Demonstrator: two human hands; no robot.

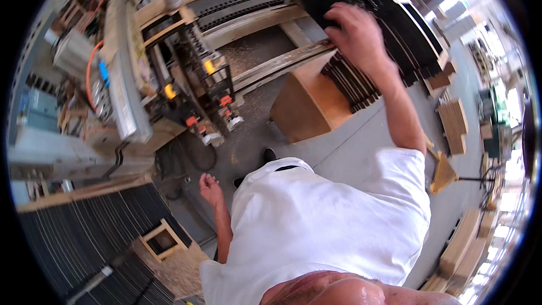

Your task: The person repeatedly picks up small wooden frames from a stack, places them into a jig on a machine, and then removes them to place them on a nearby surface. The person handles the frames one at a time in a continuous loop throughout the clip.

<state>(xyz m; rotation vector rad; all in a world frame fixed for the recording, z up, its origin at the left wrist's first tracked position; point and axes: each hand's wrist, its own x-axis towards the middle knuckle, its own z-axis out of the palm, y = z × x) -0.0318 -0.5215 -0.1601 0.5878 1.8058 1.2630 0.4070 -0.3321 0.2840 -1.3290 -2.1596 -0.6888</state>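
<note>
My right hand (358, 34) reaches out far and to the right, slightly blurred, above black panels (395, 34) lined up side by side. Its thumb stands apart from the curved fingers, and nothing shows between them; whether the fingertips touch a panel I cannot tell. Below that wrist, a row of dark-edged boards (351, 83) rests on a brown wooden box (307, 104). My left hand (212, 189) hangs low by my side, its fingers loosely bent and holding nothing. It is nearest to the machine with yellow and red parts (195, 99).
A wooden frame with rails (265, 65) lies ahead. Behind me at left are stacked black strips (73, 237) and a small wooden frame (164, 240). Dark hoses (197, 155) lie on the floor. A yellow stand (443, 172) and board stacks (463, 248) line the right.
</note>
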